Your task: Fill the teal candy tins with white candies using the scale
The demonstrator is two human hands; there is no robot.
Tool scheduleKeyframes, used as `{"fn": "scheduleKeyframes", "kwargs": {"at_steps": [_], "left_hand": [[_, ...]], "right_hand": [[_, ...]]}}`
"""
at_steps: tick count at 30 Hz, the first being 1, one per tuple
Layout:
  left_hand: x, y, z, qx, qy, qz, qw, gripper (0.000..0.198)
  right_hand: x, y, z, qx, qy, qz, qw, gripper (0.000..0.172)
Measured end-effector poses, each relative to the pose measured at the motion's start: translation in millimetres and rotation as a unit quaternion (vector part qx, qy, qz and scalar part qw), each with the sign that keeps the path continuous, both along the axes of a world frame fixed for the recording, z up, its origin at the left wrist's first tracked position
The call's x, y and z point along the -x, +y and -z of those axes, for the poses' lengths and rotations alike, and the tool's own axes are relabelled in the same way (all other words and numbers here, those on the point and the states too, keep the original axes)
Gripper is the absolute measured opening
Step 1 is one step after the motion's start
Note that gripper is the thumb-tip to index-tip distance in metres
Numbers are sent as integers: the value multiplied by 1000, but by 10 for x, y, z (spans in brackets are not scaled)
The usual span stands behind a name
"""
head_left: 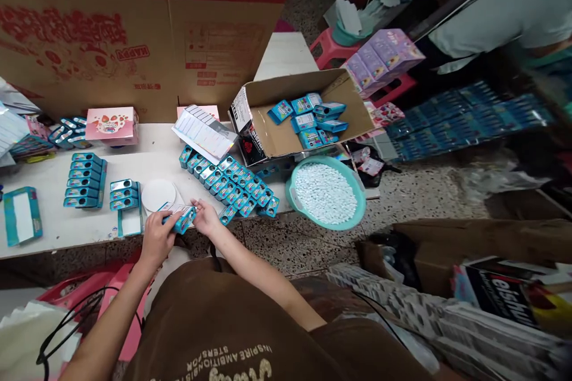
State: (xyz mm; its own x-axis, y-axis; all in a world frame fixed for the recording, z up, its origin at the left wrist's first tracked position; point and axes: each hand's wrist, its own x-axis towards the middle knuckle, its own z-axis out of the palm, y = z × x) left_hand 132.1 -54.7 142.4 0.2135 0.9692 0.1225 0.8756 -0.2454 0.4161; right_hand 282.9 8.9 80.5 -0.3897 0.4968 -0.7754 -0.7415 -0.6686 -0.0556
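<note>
Over the table's front edge, my left hand point(158, 238) grips a small blue box point(183, 221) with printed sides. My right hand point(206, 218) is at the box's right end, its fingers curled against it; whether they pinch a flap or something small is too fine to make out. Just behind lies a round white disc point(158, 195). To the right, rows of small blue boxes point(236, 181) stand close together, with a stack of printed sheets point(203, 134) resting on their far end. Left of my hands are a short group of blue boxes point(124, 193) and a longer row point(83, 181).
A teal basin point(292, 199) of white pellets stands at the table's right end. Behind it, an open carton point(277, 146) holds several blue boxes. A tall cardboard box point(134, 30) walls off the back. Another person's sleeve point(496, 18) shows at upper right. Pink stools point(118, 303) stand below.
</note>
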Motion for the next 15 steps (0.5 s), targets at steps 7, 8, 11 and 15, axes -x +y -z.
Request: {"fn": "scheduleKeyframes", "kwargs": {"at_steps": [7,8,11,15], "left_hand": [[-21,-95,-69,8,24,11,1000,52],[-29,-102,-85,7,25,11,1000,52],[-43,-108,-134,-2,27,7,1000,52],[-29,-83,-154,-10,-27,-33,999,48]], "right_hand": [[-25,-60,-24,3,10,11,1000,26],[-15,-71,-33,2,10,4,1000,27],[14,-91,-66,13,13,-4,1000,28],[32,-94,-108,29,23,19,999,26]]}}
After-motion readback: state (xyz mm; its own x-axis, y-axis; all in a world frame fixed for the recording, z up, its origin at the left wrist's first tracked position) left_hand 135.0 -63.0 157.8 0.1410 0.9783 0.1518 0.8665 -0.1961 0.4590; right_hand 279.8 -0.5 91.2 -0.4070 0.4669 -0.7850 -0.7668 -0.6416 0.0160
